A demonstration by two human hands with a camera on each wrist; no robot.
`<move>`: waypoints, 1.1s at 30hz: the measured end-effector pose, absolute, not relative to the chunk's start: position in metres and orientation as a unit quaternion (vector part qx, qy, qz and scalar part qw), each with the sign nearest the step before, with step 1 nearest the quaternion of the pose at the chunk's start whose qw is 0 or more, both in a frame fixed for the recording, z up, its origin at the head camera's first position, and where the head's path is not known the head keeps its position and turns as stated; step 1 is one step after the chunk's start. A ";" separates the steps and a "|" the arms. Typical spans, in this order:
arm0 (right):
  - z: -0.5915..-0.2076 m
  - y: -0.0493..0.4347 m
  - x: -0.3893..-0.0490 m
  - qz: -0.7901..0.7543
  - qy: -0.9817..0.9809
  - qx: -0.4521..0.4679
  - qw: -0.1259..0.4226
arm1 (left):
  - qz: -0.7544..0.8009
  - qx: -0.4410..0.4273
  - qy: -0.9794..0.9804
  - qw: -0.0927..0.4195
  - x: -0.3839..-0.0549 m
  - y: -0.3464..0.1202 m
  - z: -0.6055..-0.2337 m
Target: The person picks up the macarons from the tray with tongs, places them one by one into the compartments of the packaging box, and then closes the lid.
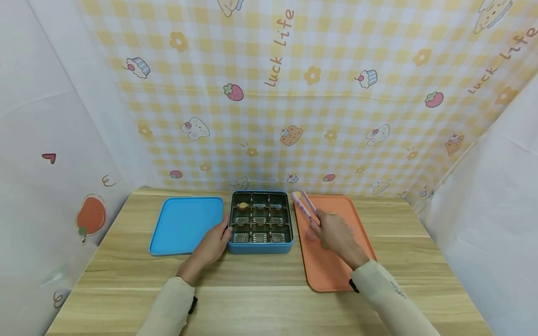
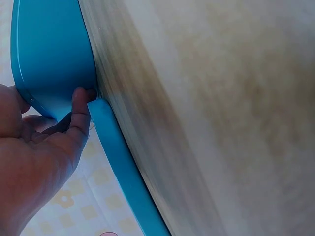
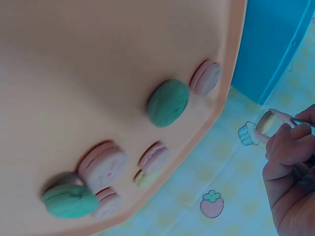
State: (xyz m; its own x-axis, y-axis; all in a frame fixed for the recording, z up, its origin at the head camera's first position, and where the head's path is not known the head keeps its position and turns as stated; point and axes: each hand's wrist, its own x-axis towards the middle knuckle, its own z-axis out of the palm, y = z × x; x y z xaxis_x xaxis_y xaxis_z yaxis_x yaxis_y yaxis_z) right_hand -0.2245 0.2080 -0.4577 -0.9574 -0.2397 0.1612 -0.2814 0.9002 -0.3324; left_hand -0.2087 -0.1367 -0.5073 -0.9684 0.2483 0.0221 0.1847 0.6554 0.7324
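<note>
A blue box (image 1: 259,248) with a dark divided insert stands mid-table, and a yellow macaron (image 1: 243,205) lies in its back left compartment. My left hand (image 1: 213,241) rests against the box's left side, fingers fairly straight along the wall. With my right hand (image 1: 337,234) I hold pink tongs (image 1: 301,205) over the far left corner of the orange tray (image 1: 329,277). Between the tong tips is a yellowish macaron (image 3: 266,122). Green macarons (image 3: 168,103) and pink macarons (image 3: 205,77) lie on the tray, partly hidden by my right hand in the head view.
Left of the box lies a flat blue lid or tray (image 1: 187,224), its edge close to my left hand. A yellow checked cloth (image 1: 269,154) hangs behind the wooden table (image 1: 252,303). White sheets (image 1: 46,116) hang at both sides.
</note>
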 end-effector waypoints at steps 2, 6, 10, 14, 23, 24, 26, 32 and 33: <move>-0.457 0.203 -0.225 0.185 -0.972 0.132 0.052 | 0.398 0.119 0.909 0.039 -0.208 -0.137 -0.507; -0.456 0.195 -0.225 0.205 -0.969 0.133 0.037 | 0.398 0.119 0.909 0.038 -0.208 -0.137 -0.507; -0.456 0.186 -0.225 0.212 -0.967 0.136 0.032 | 0.398 0.120 0.909 0.040 -0.208 -0.137 -0.507; -0.457 0.179 -0.225 0.192 -0.970 0.147 0.040 | 0.398 0.120 0.908 0.040 -0.208 -0.137 -0.507; -0.461 0.162 -0.222 0.197 -0.965 0.165 0.052 | 0.399 0.118 0.908 0.040 -0.208 -0.137 -0.507; -0.462 0.160 -0.221 0.200 -0.964 0.169 0.052 | 0.399 0.118 0.908 0.040 -0.208 -0.137 -0.507; -0.463 0.157 -0.220 0.205 -0.962 0.174 0.050 | 0.400 0.118 0.908 0.039 -0.208 -0.137 -0.506; -0.467 0.149 -0.219 0.193 -0.962 0.187 0.049 | 0.399 0.117 0.909 0.041 -0.207 -0.136 -0.506; -0.468 0.148 -0.219 0.190 -0.962 0.189 0.052 | 0.398 0.117 0.909 0.042 -0.207 -0.136 -0.506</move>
